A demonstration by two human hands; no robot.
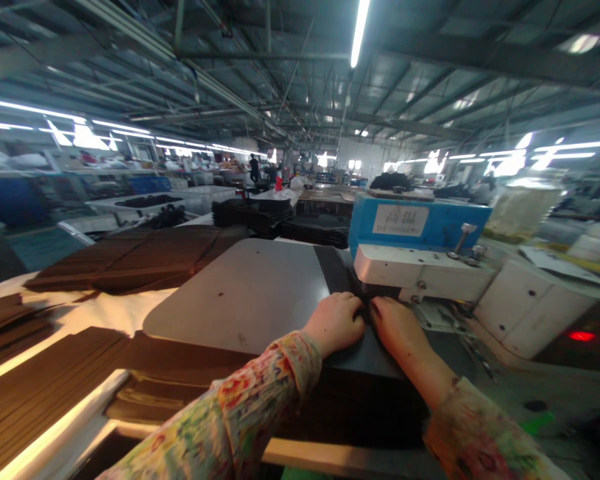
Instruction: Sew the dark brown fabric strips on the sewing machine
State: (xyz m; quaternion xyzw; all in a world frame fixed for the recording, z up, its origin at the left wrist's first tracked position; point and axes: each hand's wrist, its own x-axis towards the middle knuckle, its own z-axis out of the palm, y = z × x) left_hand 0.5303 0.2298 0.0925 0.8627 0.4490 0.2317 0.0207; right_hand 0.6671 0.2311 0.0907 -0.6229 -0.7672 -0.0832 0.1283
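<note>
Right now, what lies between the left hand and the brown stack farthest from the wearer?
The grey metal plate lies between the left hand and that brown stack, as the head view shows.

A lit tube light (360,33) is hanging beneath the roof (430,40). A cloudy jar (523,207) is standing at right, a pale bin (111,208) is sitting at left, and a person (255,169) is standing farther back.

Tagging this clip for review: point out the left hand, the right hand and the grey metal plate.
Left hand (336,324): head view, back of the hand.
Right hand (396,327): head view, back of the hand.
Grey metal plate (253,290): head view, bare top.
</note>
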